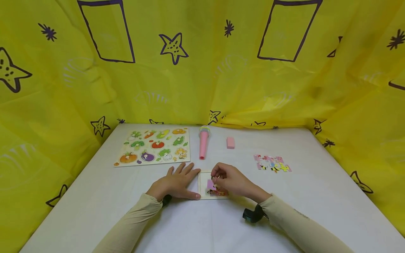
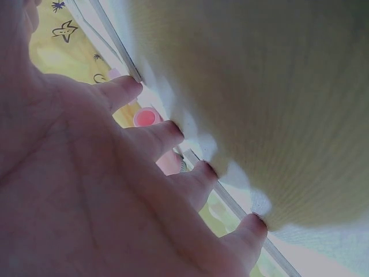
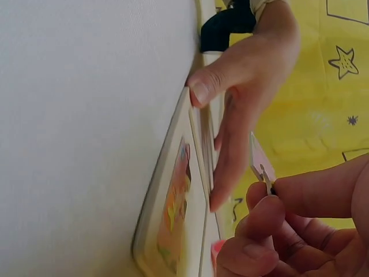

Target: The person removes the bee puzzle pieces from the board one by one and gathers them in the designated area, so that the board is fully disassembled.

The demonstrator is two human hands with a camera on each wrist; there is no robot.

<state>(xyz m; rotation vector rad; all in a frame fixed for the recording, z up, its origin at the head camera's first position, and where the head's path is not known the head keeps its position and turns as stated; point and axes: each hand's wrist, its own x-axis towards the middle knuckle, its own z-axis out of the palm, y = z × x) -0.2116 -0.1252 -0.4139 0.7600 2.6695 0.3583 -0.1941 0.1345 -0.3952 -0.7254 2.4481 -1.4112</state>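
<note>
A shallow white puzzle tray (image 1: 204,177) lies on the table between the hands. Along its near side sit joined picture pieces (image 3: 174,208) in orange and pink. My left hand (image 1: 178,184) lies with spread fingers at the tray's left side, its thumb on the near left corner. Over the tray, my right hand (image 1: 232,180) pinches a thin pink puzzle piece (image 3: 260,157) between thumb and fingertips. In the right wrist view this piece is held edge-on, apart from the tray. Fingers partly cover the tray's right part in the head view.
Several loose puzzle pieces (image 1: 272,164) lie grouped at the right. A vegetable peg board (image 1: 152,135) lies at the back left, beside a pink toy microphone (image 1: 203,144) and a pink block (image 1: 231,143). A yellow patterned curtain (image 1: 202,80) surrounds the white table (image 1: 202,228).
</note>
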